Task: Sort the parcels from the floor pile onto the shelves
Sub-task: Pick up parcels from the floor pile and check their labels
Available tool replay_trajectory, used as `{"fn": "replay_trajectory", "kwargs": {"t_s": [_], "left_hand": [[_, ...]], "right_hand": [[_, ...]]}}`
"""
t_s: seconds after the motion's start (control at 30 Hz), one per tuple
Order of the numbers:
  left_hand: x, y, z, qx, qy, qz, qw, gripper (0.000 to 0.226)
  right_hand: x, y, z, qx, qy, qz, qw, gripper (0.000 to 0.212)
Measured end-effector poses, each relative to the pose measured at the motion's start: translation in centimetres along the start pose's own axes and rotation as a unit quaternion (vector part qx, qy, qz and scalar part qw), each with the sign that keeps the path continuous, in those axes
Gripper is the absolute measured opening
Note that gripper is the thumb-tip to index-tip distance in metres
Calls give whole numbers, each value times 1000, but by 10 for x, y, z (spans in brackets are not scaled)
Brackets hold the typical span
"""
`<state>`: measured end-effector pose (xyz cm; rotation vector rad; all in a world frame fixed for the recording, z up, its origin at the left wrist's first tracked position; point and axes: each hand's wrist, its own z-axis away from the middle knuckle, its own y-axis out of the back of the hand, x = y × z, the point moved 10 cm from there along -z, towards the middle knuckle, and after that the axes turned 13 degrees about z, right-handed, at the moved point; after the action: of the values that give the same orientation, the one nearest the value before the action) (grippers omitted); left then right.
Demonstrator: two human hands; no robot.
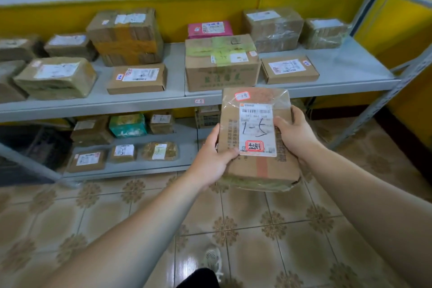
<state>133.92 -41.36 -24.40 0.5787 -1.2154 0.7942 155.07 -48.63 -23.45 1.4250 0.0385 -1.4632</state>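
Note:
I hold a flat brown cardboard parcel (261,166) wrapped in clear tape, its white label marked "1-5" facing me. My left hand (210,159) grips its left edge and my right hand (295,133) grips its right edge. The parcel hangs in front of the grey metal shelf unit, just below the front edge of the upper shelf (350,72). That shelf carries several taped boxes, among them a large box (222,70) right behind the parcel and a small flat box (289,69) to its right. The floor pile is out of view.
The lower shelf (187,147) holds several small parcels and a green box (128,125). A grey upright post (383,105) stands at the right. Bare shelf surface lies at the upper shelf's right end. Patterned tile floor (268,229) spreads below; my shoe (212,257) shows at the bottom.

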Motion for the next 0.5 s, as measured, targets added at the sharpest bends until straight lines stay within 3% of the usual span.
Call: {"fn": "replay_trajectory", "kwargs": {"t_s": [0.2, 0.5], "left_hand": [[41, -36, -67, -60, -22, -9, 998, 64], [91, -169, -149, -153, -42, -28, 987, 69]], "right_hand": [[-11, 55, -37, 67, -18, -34, 997, 65], [28, 181, -91, 171, -44, -67, 982, 65]]}}
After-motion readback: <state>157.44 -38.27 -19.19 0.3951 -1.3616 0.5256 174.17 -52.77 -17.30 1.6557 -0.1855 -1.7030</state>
